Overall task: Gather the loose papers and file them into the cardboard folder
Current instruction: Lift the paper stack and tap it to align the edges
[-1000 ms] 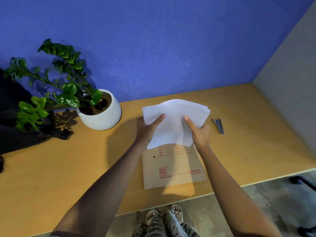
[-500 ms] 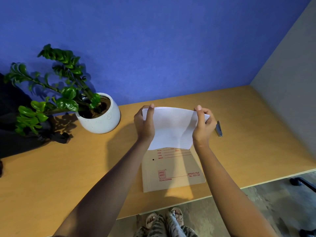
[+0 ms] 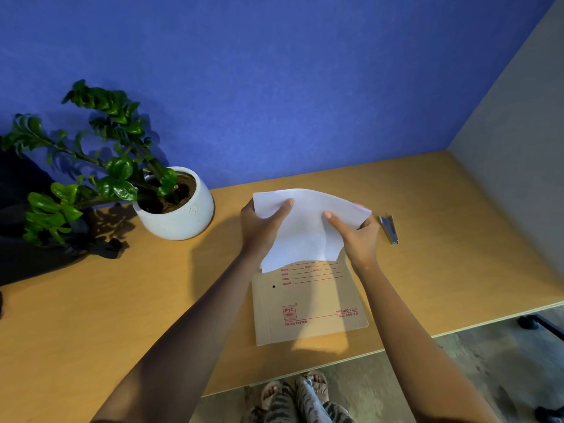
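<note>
A wooden counter [image 3: 91, 315] runs across the view, backed by a blue wall [image 3: 274, 87] and ending at a grey side panel [image 3: 518, 178] on the right. At far left a dark bag or cloth [image 3: 18, 245] lies at the counter's back edge. Next to it a leafy green plant [image 3: 100, 166] leans leftward out of a round white pot [image 3: 180, 215], which stands near the wall. A stretch of bare counter separates the pot from the left hand [image 3: 259, 230].

The left hand's grip is clenched on the left edge of a sheaf of white papers [image 3: 305, 233], thumb across the front. The right hand [image 3: 360, 239] pinches the right edge the same way. The papers are held up off the counter, bowed, and their lower edge hides the top of the cardboard folder [image 3: 311, 303]. The folder lies flat and shut, printed in red, with its near edge close to the counter's front edge.

Just right of the right hand, a small metal stapler [image 3: 389, 228] rests on the counter. Beyond it the counter lies bare up to the side panel. Below the front edge, sandalled feet [image 3: 293, 392] stand on a grey floor [image 3: 457, 377].
</note>
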### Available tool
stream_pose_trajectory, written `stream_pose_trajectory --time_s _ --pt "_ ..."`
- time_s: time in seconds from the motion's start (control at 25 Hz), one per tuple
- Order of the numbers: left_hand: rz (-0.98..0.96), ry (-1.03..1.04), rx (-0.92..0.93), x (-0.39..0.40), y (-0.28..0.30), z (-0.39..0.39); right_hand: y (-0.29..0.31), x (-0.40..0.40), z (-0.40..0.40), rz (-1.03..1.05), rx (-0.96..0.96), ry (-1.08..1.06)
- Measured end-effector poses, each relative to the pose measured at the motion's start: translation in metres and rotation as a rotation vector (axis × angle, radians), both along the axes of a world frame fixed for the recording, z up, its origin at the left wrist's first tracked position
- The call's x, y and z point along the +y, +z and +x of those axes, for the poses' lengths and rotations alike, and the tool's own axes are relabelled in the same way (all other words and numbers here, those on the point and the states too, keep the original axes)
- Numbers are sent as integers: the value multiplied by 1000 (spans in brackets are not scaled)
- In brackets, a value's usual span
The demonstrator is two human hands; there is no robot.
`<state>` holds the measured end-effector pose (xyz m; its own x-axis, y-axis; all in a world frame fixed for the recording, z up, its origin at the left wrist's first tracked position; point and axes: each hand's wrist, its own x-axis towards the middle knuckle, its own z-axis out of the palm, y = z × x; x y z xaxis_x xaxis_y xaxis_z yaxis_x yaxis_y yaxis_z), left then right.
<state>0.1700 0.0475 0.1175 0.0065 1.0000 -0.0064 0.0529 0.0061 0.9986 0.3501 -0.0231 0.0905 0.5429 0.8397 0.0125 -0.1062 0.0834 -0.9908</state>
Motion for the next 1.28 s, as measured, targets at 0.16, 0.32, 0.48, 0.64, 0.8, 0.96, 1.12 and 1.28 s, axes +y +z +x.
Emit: stream_pose_trajectory --time_s 0.16,0.32,0.48,0.64,0.8,0.96,1.12,1.28 --pt "-159 -38 5 -1 -25 -4 -9 -1 -4 -53 28 106" --pt "-187 19 -53 5 -22 -3 10 13 -5 -44 -49 112" --pt "-199 -9 -56 5 -22 -4 7 14 0 -50 -38 140" --pt "-302 -5 -12 -5 -37 -8 -19 4 0 -216 16 161" --pt "-317 3 -26 -6 -37 -7 -18 4 -3 -195 49 174" --pt "-293 -12 -28 -1 -34 -8 -11 7 1 -176 18 192" --pt "-298 -101 -10 1 -34 -18 -7 3 6 -158 5 194" --pt "-270 -183 14 10 -23 -21 3 2 11 -89 -10 220"
